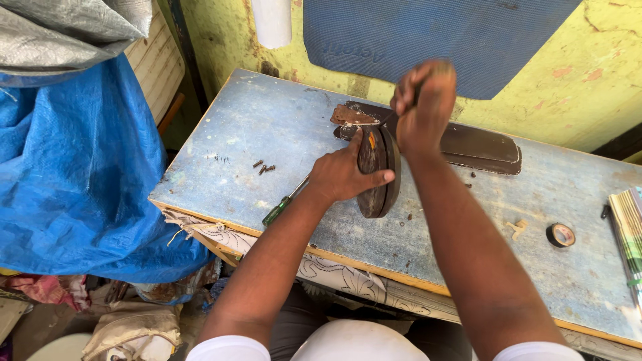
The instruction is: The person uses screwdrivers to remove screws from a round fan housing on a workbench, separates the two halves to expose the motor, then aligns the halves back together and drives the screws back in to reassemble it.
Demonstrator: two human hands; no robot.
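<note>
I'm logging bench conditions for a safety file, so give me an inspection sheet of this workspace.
Surface: worn pale-blue wooden bench top, scratched, paint chipped.
Job's things: dark brown oval wooden piece stood on edge; long dark brown flat block behind it.
Clutter: green-handled screwdriver, small rusty screws, roll of black tape, stacked paper at the right edge.
Grippers: left hand steadies the oval piece; right hand fisted above it round a tool, mostly hidden.
Cables: nothing seen.
Surroundings: blue tarpaulin, yellow-green wall, blue mat.
</note>
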